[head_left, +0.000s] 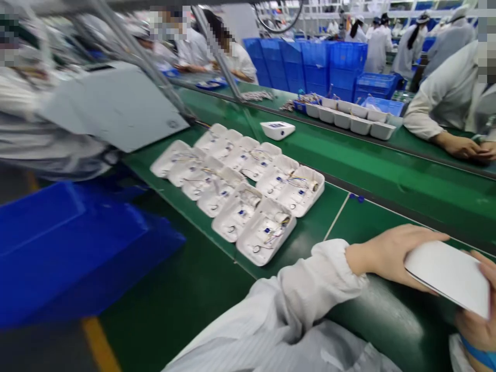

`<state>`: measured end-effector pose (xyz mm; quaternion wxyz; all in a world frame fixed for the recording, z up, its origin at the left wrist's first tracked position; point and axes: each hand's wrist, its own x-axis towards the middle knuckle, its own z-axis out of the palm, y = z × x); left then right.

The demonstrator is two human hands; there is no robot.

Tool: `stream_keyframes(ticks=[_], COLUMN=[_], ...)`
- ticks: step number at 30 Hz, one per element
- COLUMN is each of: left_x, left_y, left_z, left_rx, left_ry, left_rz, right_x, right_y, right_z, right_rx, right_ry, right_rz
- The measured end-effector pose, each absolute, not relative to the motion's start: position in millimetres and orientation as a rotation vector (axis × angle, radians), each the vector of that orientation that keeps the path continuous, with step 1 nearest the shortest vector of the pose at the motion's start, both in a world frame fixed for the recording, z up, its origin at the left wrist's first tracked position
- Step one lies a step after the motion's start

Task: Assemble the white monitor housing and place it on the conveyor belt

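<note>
Your left hand (403, 256) and right hand (478, 320) grip opposite ends of the white casing (449, 274), held above the green desk (391, 310). Its long axis slants down toward your right; neither hand is clearly nearer. Open white shells (267, 232) lie to its left.

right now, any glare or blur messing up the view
Head view: pale glare on the green tabletop below the left hand; head view: the white cover is bright and nearly featureless on top; head view: the blue bin looks smeared, fine wires in the white shells are soft; head view: blocky pixelation covers some background patches.
</note>
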<state>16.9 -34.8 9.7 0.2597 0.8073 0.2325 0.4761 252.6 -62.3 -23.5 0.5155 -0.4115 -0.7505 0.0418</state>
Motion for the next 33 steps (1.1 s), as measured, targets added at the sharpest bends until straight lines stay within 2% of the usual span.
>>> stream_keyframes(ticks=[7,16,33], left_x=[26,17,29], left_y=[-31,-26,-33], left_z=[-3,-5,0], left_rx=[2.285,2.157,1.979], left_ry=[0.657,0.552,0.670], left_rz=[1.522,1.186,1.291], right_x=[239,239,230], right_y=[-56,-58,-63], right_z=[-4,10,11], right_rx=[-0.918,-0.894,-1.014], right_ry=[-2.141,-2.218,-2.061], right_rz=[-0.097,-0.146,-0.184])
